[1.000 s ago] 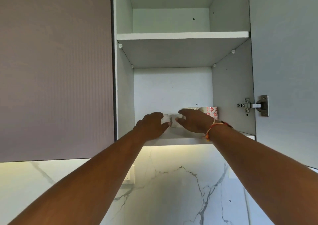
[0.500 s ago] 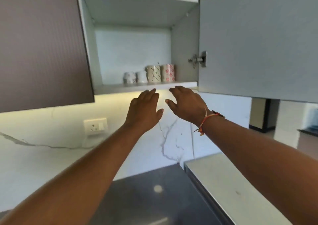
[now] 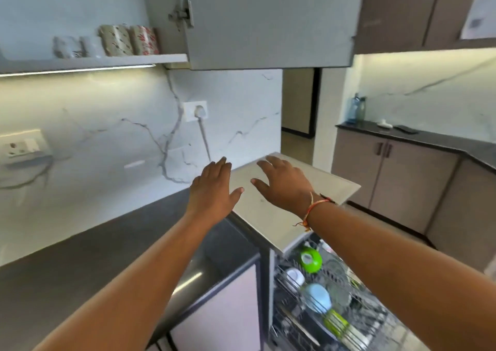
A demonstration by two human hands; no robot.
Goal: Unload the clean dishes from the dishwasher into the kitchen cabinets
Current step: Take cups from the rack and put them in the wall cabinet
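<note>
My left hand (image 3: 213, 189) and my right hand (image 3: 283, 182) hover empty with fingers spread, over the pale dishwasher top (image 3: 271, 216). Several mugs stand in a row on the open cabinet's bottom shelf (image 3: 94, 62) at upper left: two small white ones (image 3: 77, 46), a patterned beige mug (image 3: 116, 40) and a red-flowered mug (image 3: 143, 40). At lower right the dishwasher's pulled-out rack (image 3: 322, 297) holds a green cup (image 3: 310, 259), a white cup (image 3: 294, 276), a light blue bowl (image 3: 316, 297) and a yellow-green item (image 3: 336, 321).
The open grey cabinet door (image 3: 268, 20) hangs overhead at centre. A dark countertop (image 3: 94, 264) runs left under a marble backsplash with sockets (image 3: 22, 145) and a plugged cord (image 3: 200, 114). Across the room, brown lower cabinets (image 3: 402, 178) carry a blue bottle (image 3: 354, 109).
Both hands let go of the mugs on the shelf and came down, empty. My view swung down and right, bringing the dishwasher rack into sight.
</note>
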